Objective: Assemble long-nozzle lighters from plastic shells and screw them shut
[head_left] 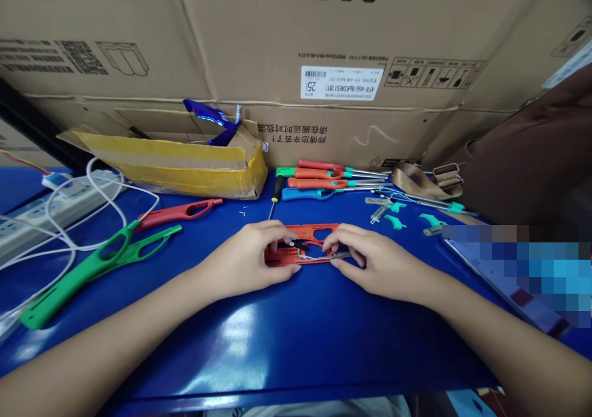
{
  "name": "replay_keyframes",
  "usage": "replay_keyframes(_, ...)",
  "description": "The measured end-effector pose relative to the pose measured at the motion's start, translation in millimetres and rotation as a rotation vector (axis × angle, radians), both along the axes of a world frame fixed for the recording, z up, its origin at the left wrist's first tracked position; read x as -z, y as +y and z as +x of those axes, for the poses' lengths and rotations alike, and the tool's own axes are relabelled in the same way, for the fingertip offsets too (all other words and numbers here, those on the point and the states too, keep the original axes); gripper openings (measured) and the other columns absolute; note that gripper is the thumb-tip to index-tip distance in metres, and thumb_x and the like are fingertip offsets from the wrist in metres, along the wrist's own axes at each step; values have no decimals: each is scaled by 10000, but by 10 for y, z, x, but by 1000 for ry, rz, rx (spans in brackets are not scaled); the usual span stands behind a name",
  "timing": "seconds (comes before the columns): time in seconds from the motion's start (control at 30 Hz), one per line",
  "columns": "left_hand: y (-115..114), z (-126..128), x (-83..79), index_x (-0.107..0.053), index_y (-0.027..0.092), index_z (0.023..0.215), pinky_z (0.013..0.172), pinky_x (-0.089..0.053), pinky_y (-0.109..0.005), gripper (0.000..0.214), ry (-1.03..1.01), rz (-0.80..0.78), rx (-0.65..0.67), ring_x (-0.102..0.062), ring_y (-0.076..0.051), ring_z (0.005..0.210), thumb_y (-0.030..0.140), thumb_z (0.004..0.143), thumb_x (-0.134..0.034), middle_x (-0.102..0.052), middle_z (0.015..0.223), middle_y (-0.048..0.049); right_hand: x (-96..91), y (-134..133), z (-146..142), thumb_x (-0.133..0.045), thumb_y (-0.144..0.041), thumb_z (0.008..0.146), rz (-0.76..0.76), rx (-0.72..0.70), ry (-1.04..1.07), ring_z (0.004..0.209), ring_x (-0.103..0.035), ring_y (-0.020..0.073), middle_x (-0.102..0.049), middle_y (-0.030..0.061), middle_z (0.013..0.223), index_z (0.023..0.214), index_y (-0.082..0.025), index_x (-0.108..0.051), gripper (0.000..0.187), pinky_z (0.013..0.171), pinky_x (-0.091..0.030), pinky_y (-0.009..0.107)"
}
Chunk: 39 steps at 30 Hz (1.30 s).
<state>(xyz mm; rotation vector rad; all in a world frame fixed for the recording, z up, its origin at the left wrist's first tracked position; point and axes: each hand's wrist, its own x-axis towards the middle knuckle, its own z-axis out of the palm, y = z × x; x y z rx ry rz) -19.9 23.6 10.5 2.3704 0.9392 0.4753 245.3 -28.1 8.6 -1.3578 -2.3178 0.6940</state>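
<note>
Head camera view over a glossy blue table (287, 337): a person's left hand (252, 253) and right hand (372, 260) meet at the middle of the table on a flat orange-red plastic handle shell (319, 232). The shell lies flat on the surface between them. The left hand is curled, with its thumb and fingertips closed on the shell's left end. The right hand is likewise bent, and its fingertips pinch the shell's right end, where a thin metal part (341, 255) shows just beside them. Neither hand is spread. The shell's top edge shows just beyond the knuckles of both hands, and its middle shows in the gap between them. To the left of the hands lie two long green plastic handle shells (92, 263), with a red plastic handle shell (180, 212) just above them. White cables (69, 219) loop over a white power strip (46, 204) at the far left. Behind the hands a small black-handled screwdriver (276, 194) points toward the shell. Near it is a row of assembled orange, green and blue stick lighters (333, 179), with loose teal plastic triggers (396, 214) to the right. An open cardboard box sealed with yellow tape (185, 164) sits at the back left, against a large brown shipping carton (296, 47).
</note>
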Motion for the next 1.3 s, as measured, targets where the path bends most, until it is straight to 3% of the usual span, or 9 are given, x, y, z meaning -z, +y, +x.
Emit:
replay_keyframes(0.43,44,-30,38,-738,187,1163,868,-548,-348,338,-2,-14,23,-675,-209,956,225,827,-742,-700,1104,-72,-35,9,-4,-610,-157,932,-4,-51,-37,751,-536,109,-625,-1,1076,1041,-244,-657,147,685,-423,245)
replay_keyframes(0.63,18,-16,23,-740,201,1163,841,-552,-324,333,-20,-11,27,-682,-198,950,263,836,-747,-709,1108,-63,-18,13,1,-573,-201,972,15,-68,-34,772,-572,113,-635,14,1078,1014,-242,-696,137,678,-433,250)
replay_keyframes(0.77,-17,11,35,-739,217,1190,767,-546,-289,292,-60,5,9,-686,-184,928,336,937,-653,-722,1102,-67,22,38,-12,-567,-265,1005,65,-56,-24,785,-592,123,-658,16,1045,974,-238,-699,139,693,-433,260)
replay_keyframes(0.97,-11,37,103,-772,193,1057,696,-522,-259,182,-76,42,-40,-676,-155,827,233,945,-635,-725,1023,-59,90,52,-53,-650,-288,965,120,-6,-76,803,-628,138,-676,5,1010,886,-231,-661,99,710,-437,270)
replay_keyframes(1.13,-10,31,98,-778,194,1022,744,-536,-269,179,-113,53,-19,-688,-155,847,131,915,-649,-737,1010,-46,94,35,-47,-668,-250,942,130,-4,-38,887,-667,153,-699,13,1046,1000,-244,-655,60,751,-465,268)
replay_keyframes(1.3,-38,49,120,-803,193,1007,785,-556,-279,174,-163,62,-1,-707,-163,867,124,921,-669,-751,956,-46,92,24,-67,-609,-250,975,152,17,-27,784,-649,135,-710,9,963,1025,-243,-680,86,674,-439,254)
